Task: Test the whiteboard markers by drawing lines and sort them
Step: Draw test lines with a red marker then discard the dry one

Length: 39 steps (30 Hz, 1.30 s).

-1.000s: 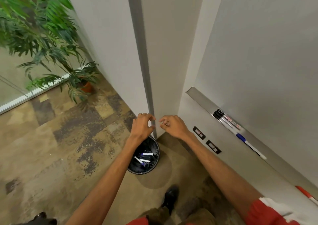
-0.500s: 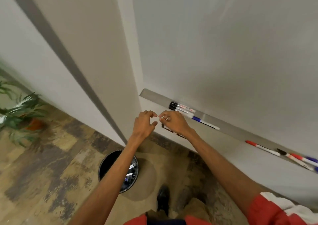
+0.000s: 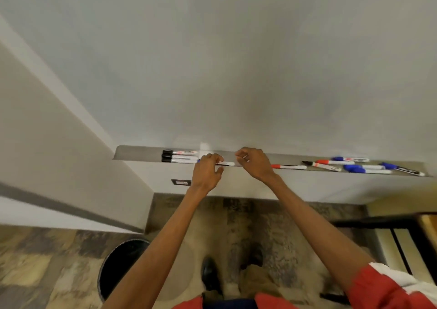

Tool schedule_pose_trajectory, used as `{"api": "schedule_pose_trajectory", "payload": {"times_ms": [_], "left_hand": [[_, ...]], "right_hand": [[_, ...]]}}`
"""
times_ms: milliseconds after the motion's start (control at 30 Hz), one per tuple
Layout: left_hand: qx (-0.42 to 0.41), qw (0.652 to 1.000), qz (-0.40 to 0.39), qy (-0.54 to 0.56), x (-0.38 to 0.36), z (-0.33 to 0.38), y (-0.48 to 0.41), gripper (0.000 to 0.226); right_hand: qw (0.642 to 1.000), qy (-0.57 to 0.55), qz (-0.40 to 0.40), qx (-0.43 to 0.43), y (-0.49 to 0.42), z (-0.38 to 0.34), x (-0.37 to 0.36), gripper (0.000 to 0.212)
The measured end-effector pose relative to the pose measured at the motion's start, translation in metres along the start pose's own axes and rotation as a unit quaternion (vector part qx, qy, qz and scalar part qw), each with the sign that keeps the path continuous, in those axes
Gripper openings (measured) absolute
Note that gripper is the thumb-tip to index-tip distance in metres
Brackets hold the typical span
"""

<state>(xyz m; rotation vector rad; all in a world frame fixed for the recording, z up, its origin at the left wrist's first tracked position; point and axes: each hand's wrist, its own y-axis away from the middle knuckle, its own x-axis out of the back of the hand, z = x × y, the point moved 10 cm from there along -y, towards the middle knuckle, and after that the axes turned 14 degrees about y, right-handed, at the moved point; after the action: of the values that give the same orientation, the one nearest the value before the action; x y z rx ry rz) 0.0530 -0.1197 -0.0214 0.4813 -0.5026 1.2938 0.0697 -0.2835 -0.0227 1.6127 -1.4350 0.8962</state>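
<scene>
Blue marker [image 3: 228, 163]: lay lengthwise along the front edge of the grey tray [image 3: 134, 153], at the middle of the frame. Sat under the curled fingers of the left hand [image 3: 207, 171], thumb tucked below the barrel, clamped on it. Showed only a white barrel and a sliver of blue cap past the knuckles. Ended just beneath the right hand [image 3: 255, 164], fingers bent, thumb and forefinger close together; could not tell of any touch or hold there. Shared the tray with two black-capped markers [image 3: 179, 156] side by side to the left, a red-capped marker [image 3: 288, 166] just right of the hands, and a loose spread of red and blue markers [image 3: 350, 164] toward the right edge. Rested beneath a blank, faintly smudged whiteboard [image 3: 236, 60] filling the upper frame. Had below it patchy brown carpet [image 3: 47, 268], a cream wall [image 3: 59, 155] at left, a dark socket plate [image 3: 181, 182] under the tray, and a round black bin [image 3: 123, 266] at lower left.
</scene>
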Motion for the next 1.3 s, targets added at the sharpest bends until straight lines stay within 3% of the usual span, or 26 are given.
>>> {"api": "schedule_pose_trajectory", "payload": {"times_ms": [233,567,867,1100,1300], "left_hand": [[-0.037,0.997,-0.065,-0.012,-0.105,0.056,-0.036,0.031],[-0.034,0.98,-0.15,-0.127,-0.205,0.074,-0.069,0.035],[-0.034,0.986,-0.139,-0.09,-0.214,0.071,-0.08,0.018],[-0.054,0.992,-0.112,-0.009,-0.187,0.091,-0.078,0.023],[-0.099,0.972,-0.21,-0.021,-0.175,0.106,-0.076,0.022]], "right_hand": [[0.996,0.03,-0.008,-0.084,0.007,0.112,0.027,0.021],[0.992,0.083,-0.039,-0.091,0.012,0.192,0.014,0.02],[0.989,0.143,-0.036,-0.02,0.006,0.191,0.003,0.023],[0.988,0.145,-0.014,0.056,0.005,0.166,0.021,0.029],[0.976,0.184,0.047,0.108,0.017,0.141,0.049,0.032]]}}
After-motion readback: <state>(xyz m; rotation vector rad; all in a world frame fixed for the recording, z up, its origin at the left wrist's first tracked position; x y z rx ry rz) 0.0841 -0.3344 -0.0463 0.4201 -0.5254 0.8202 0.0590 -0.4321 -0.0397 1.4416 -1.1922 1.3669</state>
